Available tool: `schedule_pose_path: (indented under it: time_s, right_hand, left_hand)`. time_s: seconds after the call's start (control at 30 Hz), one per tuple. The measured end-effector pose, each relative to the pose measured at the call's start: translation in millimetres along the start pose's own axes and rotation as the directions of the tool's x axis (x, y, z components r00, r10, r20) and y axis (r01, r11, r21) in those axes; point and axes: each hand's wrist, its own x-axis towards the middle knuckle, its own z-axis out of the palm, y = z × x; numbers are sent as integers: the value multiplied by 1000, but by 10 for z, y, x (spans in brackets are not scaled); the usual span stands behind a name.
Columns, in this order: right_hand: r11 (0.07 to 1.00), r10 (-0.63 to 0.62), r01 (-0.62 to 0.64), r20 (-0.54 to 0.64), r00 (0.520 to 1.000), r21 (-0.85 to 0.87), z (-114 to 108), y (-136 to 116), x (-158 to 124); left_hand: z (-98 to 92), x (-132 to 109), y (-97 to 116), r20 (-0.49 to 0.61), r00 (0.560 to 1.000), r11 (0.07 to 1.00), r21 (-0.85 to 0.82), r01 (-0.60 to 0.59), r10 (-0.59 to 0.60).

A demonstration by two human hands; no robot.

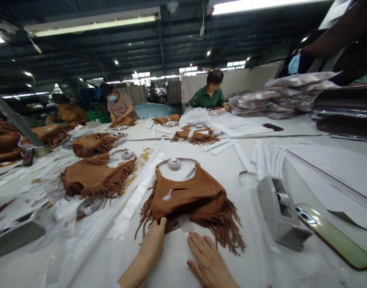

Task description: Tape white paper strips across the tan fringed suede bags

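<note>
A brown fringed handbag (186,196) lies on the white table in front of me, its wrapped strap (174,163) curled at the far side. My left hand (153,240) grips the bag's near edge at the left, thumb up and fingers partly hidden behind the fringe. A pale translucent strip (185,225) runs out from under the bag's near edge. On the end of that strip my right hand (208,256) lies flat, fingers stretched out. To its right stands a grey tape dispenser (281,216).
A green phone (336,238) lies beside the dispenser. More brown fringed bags (96,176) rest at the left, near a second dispenser (17,234). White strips (269,160) lie at the right, and bagged goods (300,92) are piled behind. Several co-workers (209,92) work across the table.
</note>
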Motion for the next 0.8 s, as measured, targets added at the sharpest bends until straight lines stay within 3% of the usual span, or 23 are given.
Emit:
schedule_pose_path:
  time_s: [0.13,0.27,0.4,0.5,0.6,0.7,0.8]
  right_hand:
    - [1000,26,-26,-14,1000,-11,55,-80,-76]
    - [997,20,-23,-43,999,-68,87,-118,-110]
    - [987,-9,-6,-93,996,-162,103,-117,-143]
    - [980,-8,-16,-124,992,-196,113,-119,-171]
    - [985,4,-25,-128,992,-168,112,-134,-187]
    - [991,28,-41,-103,994,-128,101,-153,-187]
    - [989,37,-48,-79,996,-140,86,-163,-182]
  left_hand:
    - [-135,94,-128,-33,997,926,-369,-73,65]
    - [-255,179,-150,-82,995,876,-474,-82,48]
    - [-190,163,-151,-61,997,920,-386,-62,42]
    - [-105,9,-135,-39,999,981,-194,-23,16]
    - [-117,-212,-75,-163,986,999,30,30,-24]
    - [-196,-351,45,-314,949,996,92,8,21]
    - [-202,-326,196,-328,941,991,127,-46,85]
